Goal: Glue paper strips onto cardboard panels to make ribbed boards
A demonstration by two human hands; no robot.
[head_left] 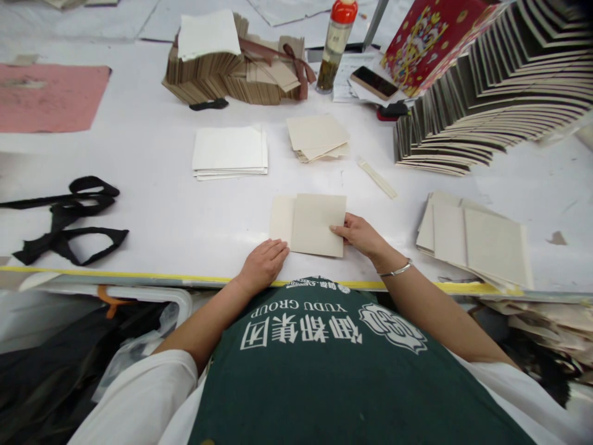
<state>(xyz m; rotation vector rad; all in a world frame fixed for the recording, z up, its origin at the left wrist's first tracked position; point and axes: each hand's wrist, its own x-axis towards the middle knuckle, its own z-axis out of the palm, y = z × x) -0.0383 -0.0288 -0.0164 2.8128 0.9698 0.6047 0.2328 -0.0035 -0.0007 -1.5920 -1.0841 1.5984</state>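
1. Left hand (265,264) lies flat, fingers nearly together, touching the sheet (281,219).
2. Right hand (359,233) pinches the card (319,224) overlapping it on the desk (222,216).
3. Rightward, a similar pile (491,241) looks done.
4. Beyond, loose cards (319,136) seem left.

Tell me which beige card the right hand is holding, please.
The beige card just beyond the green apron, with a paler panel showing at its left: the right hand grips its right edge. The other beige cards lie apart, untouched.

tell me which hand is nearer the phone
Right: the right hand is below the phone in view and slightly left; the left hand is lower and farther left.
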